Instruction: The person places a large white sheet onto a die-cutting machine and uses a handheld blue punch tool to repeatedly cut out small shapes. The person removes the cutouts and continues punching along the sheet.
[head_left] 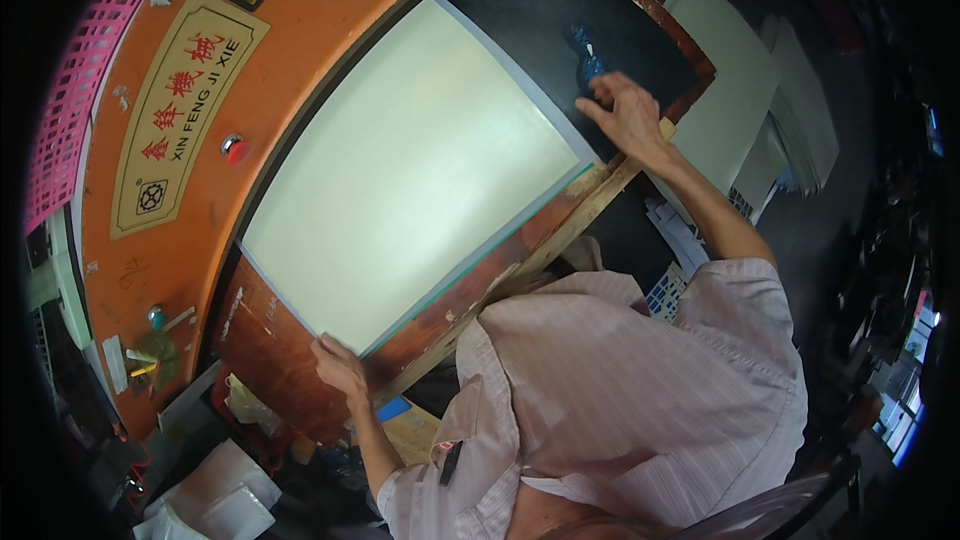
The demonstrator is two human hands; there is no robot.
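A pale, glossy cream sheet point(420, 170) lies on a slightly larger grey sheet or board, whose thin border point(525, 78) shows around it. A green line runs along the near edge. My left hand point(342, 370) rests at the near left corner, fingertips touching the border, fingers extended and partly turned out of sight. My right hand point(628, 118) is over the black surface past the right edge of the sheet, thumb and fingers apart. Just beyond its fingertips is a dark blue object point(587, 55) with a small pale spot; its kind is unclear.
An orange machine panel point(280, 30) curves along the far left, with a red button point(235, 149). Under the sheet is a worn brown wooden board point(290, 375). Large pale sheets point(722, 55) stand at the right. A pink basket point(85, 100) and clear plastic point(215, 500) lie left.
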